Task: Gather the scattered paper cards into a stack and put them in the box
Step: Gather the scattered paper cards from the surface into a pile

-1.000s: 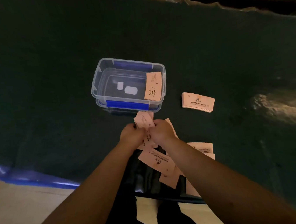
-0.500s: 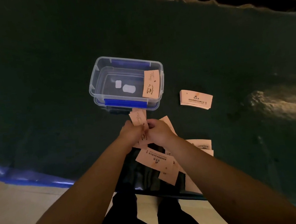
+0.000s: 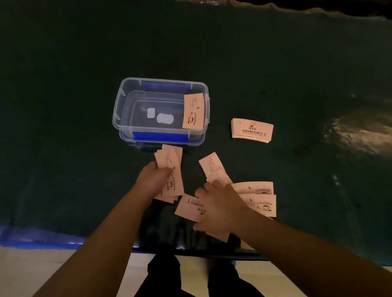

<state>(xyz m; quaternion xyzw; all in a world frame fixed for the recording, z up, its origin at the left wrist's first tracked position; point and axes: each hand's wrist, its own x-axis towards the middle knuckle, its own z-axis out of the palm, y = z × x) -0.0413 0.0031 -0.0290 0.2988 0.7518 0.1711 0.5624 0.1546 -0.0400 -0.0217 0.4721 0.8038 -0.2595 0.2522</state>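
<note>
Nearest the camera, dark trousers are seen over a pale floor, and two bare forearms are stretched forward over the near edge of a table covered in dark green cloth. A blue strip is seen along that edge, on the near left side of the box.

The right hand is laid palm down on the scattered cards, which are spread on the cloth on the near side of the box and a little to its right. Its fingers are extended and loosely spread, pressed flat onto the cards; no card is seen gripped, though what lies under the palm cannot be told. Some cards are overlapped, and one is seen jutting out to the left from beneath the hand.

The left hand is placed closer to the box, just short of its near wall. A gathered bundle of cards is held in it, with the fingers curled around the bundle's left edge and the thumb laid across its face. The bundle is fanned slightly, with its far end almost at the box.

The clear plastic box with blue latches is set open on the cloth. One card is leaned against the inside of its right wall, and two small white patches are seen on its bottom.

To the right of the box, well apart from it, a neat stack of cards is laid on the cloth
</note>
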